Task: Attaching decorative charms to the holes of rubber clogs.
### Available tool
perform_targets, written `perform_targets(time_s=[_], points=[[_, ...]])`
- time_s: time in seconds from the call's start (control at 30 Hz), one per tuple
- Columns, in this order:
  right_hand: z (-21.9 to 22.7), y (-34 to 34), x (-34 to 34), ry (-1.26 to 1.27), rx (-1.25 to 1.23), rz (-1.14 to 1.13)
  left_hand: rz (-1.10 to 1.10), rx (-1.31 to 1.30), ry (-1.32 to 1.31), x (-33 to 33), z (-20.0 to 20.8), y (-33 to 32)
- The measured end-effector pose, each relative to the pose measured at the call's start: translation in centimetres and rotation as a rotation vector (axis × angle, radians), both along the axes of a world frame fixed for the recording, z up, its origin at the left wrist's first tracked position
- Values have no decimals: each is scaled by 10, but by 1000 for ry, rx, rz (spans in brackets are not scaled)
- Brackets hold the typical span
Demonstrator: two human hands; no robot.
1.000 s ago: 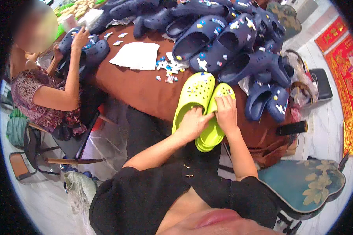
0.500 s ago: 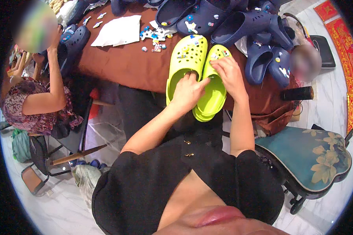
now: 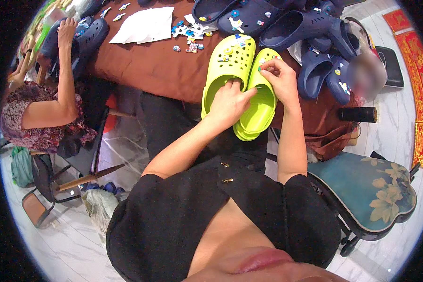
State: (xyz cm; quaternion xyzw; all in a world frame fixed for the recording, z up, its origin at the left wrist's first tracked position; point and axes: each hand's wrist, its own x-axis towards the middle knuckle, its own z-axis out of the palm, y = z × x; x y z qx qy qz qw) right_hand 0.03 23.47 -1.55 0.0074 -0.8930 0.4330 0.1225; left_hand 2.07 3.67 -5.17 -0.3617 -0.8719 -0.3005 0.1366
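Both hands work on a pair of lime clogs at the near edge of the table [image 3: 150, 70]. Left hand [image 3: 230, 101] rests on the left clog [image 3: 228, 70] at the heel opening, fingers curled over its rim and onto the seam between the two; whether it pinches anything cannot be told. Right hand [image 3: 279, 77] sits on the right clog [image 3: 261, 103], thumb and forefinger closed together over the toe holes; any small piece between them is too small to make out. Heel ends of both clogs overhang the table edge toward the person.

Navy clogs [image 3: 286, 26] are heaped along the far and right side of the table, touching the lime pair at the toes. Small charms [image 3: 188, 35] lie scattered beside a white sheet [image 3: 145, 23] toward the far left. A second person [image 3: 47, 108] sits at the left corner, one hand [image 3: 66, 29] on another navy clog [image 3: 87, 33]. A floral chair [image 3: 366, 192] stands to the right, with a black cylinder [image 3: 357, 114] above it. The table's far edge is cut off by the frame.
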Motion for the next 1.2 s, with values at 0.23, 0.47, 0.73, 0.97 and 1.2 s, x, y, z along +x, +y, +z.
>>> perform_targets(time_s=[0.23,0.47,0.73,0.97,1.2], points=[[7,-4,-12,-36,-358,-10,-11,-29,-33,-1,1,0],[12,-15,-45,-104,-489,184,-13,-45,-45,0,0,0],[11,-19,-61,-284,-347,189,-22,-39,-65,-1,-2,-2],[4,-17,-71,-267,-19,119,-49,-25,-73,-3,-2,-4],[2,-13,-89,-320,91,129,-65,16,-71,-5,-3,-5]])
